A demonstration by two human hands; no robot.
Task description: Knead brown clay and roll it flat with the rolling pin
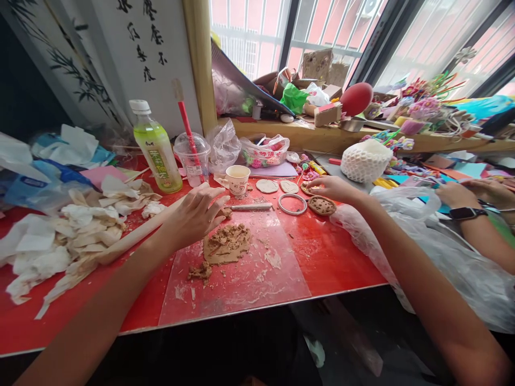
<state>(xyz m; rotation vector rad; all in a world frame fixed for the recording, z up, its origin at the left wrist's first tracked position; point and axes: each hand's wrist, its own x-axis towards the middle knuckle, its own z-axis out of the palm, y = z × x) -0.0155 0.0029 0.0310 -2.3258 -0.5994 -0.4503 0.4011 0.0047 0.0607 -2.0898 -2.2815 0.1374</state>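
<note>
Right hand (333, 190), head view: fingers bent beside the dotted disc (322, 206), near the table's (341, 262) far edge; can't tell whether I grip anything. Left hand (203, 206) loosely spread, beyond the clay slab (227, 245). Light fingertips on the disc's rim would likely spare its surface. Ring (292, 213) alongside; plastic bag (454, 262) crowds my right.

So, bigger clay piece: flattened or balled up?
Flattened: the clay piece lies slab-like on the clear sheet, its near edge straight, crumbs on top.
</note>
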